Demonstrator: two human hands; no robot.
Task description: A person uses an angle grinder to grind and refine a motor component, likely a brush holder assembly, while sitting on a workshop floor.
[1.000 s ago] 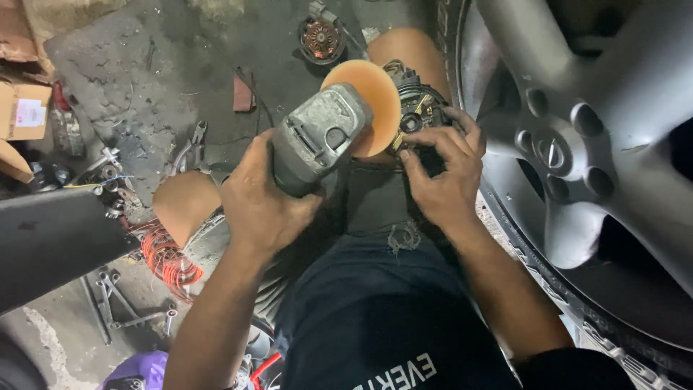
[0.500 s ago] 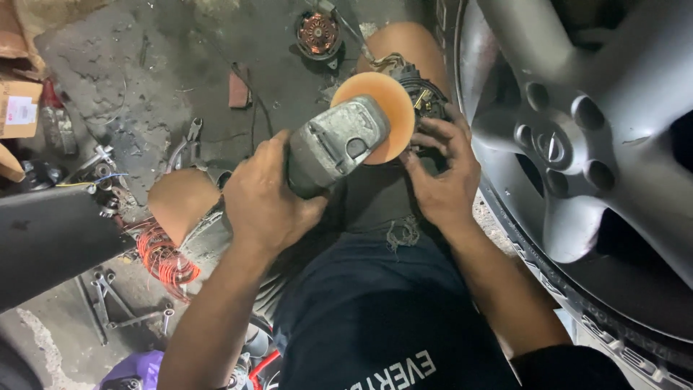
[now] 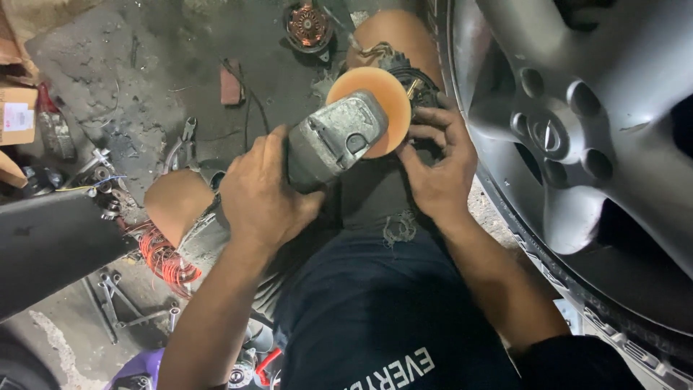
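Grey metal power tool body (image 3: 328, 141): rear end hidden inside left hand (image 3: 260, 195) | round orange pad (image 3: 372, 108): near half covered by tool | dark motor part (image 3: 415, 79): mostly behind pad and right hand (image 3: 437, 170) | silver alloy car wheel (image 3: 577, 137): cut off top and right.

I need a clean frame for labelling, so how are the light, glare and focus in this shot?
Head view: dim, uneven workshop light; soft glare on the alloy wheel; the left hand, right hand and grey power tool are sharp; the dark panel at left is underexposed.
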